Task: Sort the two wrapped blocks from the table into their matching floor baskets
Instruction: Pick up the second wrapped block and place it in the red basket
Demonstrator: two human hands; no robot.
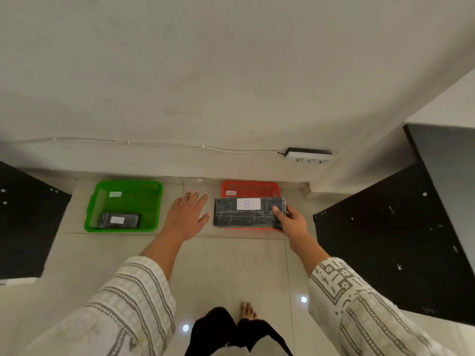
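A black wrapped block (244, 214) with a white label marked "B" is held over the red floor basket (250, 188), hiding most of it. My right hand (291, 220) grips the block's right end. My left hand (189, 217) hovers open, fingers spread, over the floor between the two baskets, just left of the block. The green floor basket (151, 201) sits to the left against the wall. Another black wrapped block (119, 220) with a white label lies in its near corner. Each basket carries a small white tag on its far side.
Black table panels stand at the left (23, 222) and right (401, 240) of the tiled floor. A white power strip (308, 155) with a cable runs along the wall base behind the baskets. My bare foot (248, 310) shows below.
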